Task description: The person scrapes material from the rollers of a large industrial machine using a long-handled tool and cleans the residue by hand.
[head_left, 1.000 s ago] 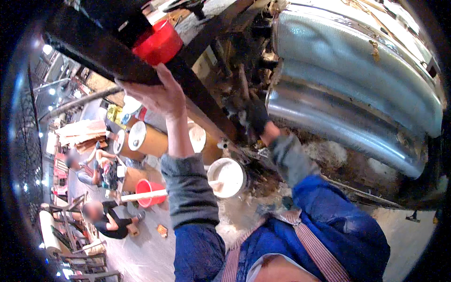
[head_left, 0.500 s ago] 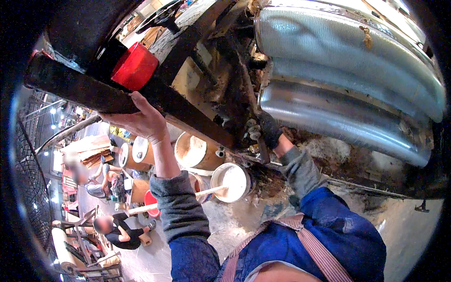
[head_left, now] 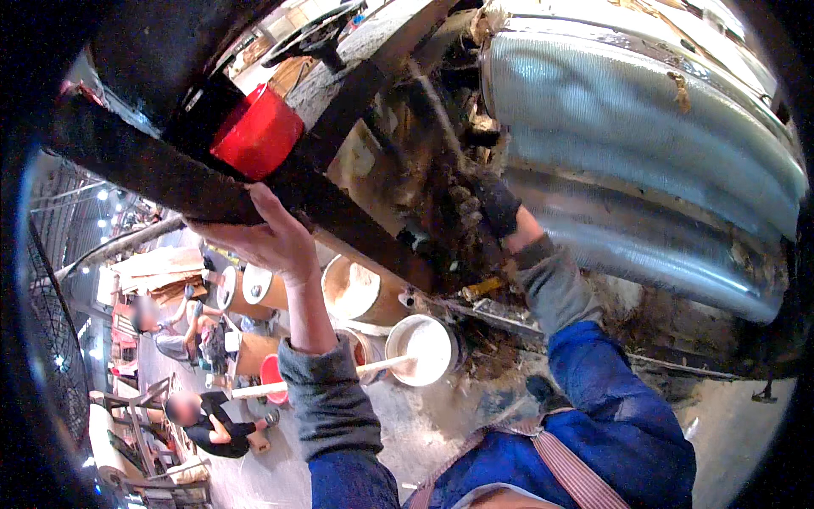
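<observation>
My bare left hand (head_left: pixel 270 236) is closed on the lower edge of a dark beam (head_left: pixel 170 182). Its thumb lies on the beam's face, just below a red cylinder (head_left: pixel 259 136). Farther right, my right hand (head_left: pixel 494 206) wears a dark glove and reaches in among grimy machine parts. It is closed at the lower part of a thin, dirty rod (head_left: pixel 439 106); the fingers are partly hidden in shadow. Large ribbed metal rollers (head_left: pixel 636 119) lie right beside this hand.
Below my left arm stand a white bucket (head_left: pixel 420 348) with a stick in it and a tan drum (head_left: pixel 365 293). Two people sit at the left, one in black (head_left: pixel 222 424). A mesh guard (head_left: pixel 51 322) borders the far left. A handwheel (head_left: pixel 318 38) sits at the top.
My right hand has moved up, and the rod has shifted up with it, uncovering a yellowish piece below. My left hand stays on the beam. The whole view has shifted slightly.
</observation>
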`<action>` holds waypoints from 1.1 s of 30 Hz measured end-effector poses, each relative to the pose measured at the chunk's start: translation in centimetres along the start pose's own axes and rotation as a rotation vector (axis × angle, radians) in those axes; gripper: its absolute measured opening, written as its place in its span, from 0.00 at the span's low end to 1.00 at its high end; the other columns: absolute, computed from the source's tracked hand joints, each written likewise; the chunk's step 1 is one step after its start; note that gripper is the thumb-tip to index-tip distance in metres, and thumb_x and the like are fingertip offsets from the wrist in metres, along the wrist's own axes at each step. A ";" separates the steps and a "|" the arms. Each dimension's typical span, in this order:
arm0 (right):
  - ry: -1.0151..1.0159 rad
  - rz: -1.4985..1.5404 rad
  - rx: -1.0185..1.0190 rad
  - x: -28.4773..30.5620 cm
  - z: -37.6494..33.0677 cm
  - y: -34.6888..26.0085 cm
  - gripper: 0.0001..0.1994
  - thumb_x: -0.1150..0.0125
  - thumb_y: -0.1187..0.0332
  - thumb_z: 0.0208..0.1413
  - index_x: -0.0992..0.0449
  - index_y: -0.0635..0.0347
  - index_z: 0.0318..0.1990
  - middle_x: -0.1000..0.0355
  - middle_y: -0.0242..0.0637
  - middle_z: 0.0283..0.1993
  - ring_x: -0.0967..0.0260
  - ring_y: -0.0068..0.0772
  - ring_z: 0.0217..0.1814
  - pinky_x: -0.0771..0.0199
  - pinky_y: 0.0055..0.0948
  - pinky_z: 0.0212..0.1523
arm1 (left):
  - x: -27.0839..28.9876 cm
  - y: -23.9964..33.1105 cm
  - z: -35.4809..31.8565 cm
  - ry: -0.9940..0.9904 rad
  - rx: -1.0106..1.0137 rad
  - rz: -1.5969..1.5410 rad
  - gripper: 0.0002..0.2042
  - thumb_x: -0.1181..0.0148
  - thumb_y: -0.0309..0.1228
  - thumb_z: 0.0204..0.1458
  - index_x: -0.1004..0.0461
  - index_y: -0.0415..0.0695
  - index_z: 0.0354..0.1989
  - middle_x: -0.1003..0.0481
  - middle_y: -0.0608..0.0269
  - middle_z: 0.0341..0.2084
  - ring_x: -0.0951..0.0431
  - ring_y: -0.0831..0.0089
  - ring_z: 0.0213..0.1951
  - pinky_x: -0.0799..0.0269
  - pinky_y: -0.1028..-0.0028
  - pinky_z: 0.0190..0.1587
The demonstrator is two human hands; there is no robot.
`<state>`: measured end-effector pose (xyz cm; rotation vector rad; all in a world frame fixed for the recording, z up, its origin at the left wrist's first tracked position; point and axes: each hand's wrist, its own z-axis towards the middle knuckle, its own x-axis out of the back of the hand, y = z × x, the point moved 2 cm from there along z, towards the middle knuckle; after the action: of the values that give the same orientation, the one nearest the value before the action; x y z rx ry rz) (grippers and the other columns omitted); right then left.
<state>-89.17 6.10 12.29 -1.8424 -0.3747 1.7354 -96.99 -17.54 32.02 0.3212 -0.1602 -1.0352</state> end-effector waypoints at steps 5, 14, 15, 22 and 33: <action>-0.250 0.116 0.028 -2.9 1.1 1.5 0.08 0.53 0.61 0.58 0.31 0.52 0.37 0.31 0.32 0.24 0.31 0.31 0.23 0.28 0.30 0.22 | 0.2 -0.3 -0.1 0.007 -0.098 0.132 0.39 0.45 0.42 0.50 0.59 0.30 0.62 0.46 0.34 0.55 0.41 0.43 0.54 0.44 0.55 0.54; -0.005 -0.128 0.139 1.0 -1.8 3.1 0.08 0.56 0.65 0.59 0.31 0.55 0.41 0.31 0.31 0.31 0.32 0.27 0.30 0.30 0.26 0.29 | 0.2 -0.6 0.2 0.025 -0.127 0.128 0.42 0.47 0.48 0.50 0.58 0.29 0.61 0.46 0.35 0.54 0.40 0.45 0.53 0.43 0.57 0.54; -0.020 -0.122 0.155 1.0 -1.8 2.3 0.08 0.56 0.65 0.59 0.31 0.55 0.41 0.31 0.31 0.31 0.33 0.26 0.31 0.30 0.25 0.30 | 0.2 -0.6 0.4 0.022 -0.130 0.120 0.41 0.47 0.48 0.50 0.59 0.30 0.62 0.46 0.35 0.55 0.40 0.46 0.53 0.43 0.57 0.54; -0.034 -0.123 0.159 1.5 -1.5 2.4 0.09 0.58 0.68 0.60 0.31 0.56 0.43 0.31 0.31 0.35 0.33 0.25 0.36 0.31 0.25 0.36 | 0.5 -0.3 0.2 0.015 -0.093 0.052 0.41 0.46 0.47 0.50 0.59 0.32 0.62 0.48 0.35 0.56 0.41 0.46 0.54 0.46 0.57 0.56; -0.141 -0.113 0.201 2.2 2.2 -1.8 0.10 0.58 0.71 0.60 0.32 0.58 0.46 0.30 0.31 0.39 0.33 0.24 0.41 0.31 0.23 0.42 | 0.8 0.0 0.2 0.011 -0.084 0.096 0.40 0.45 0.44 0.50 0.58 0.32 0.62 0.48 0.37 0.57 0.43 0.47 0.56 0.47 0.59 0.57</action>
<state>-90.73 9.29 11.56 -1.5342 -0.3390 1.7613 -96.61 -18.29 32.15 0.2405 -0.1210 -0.9418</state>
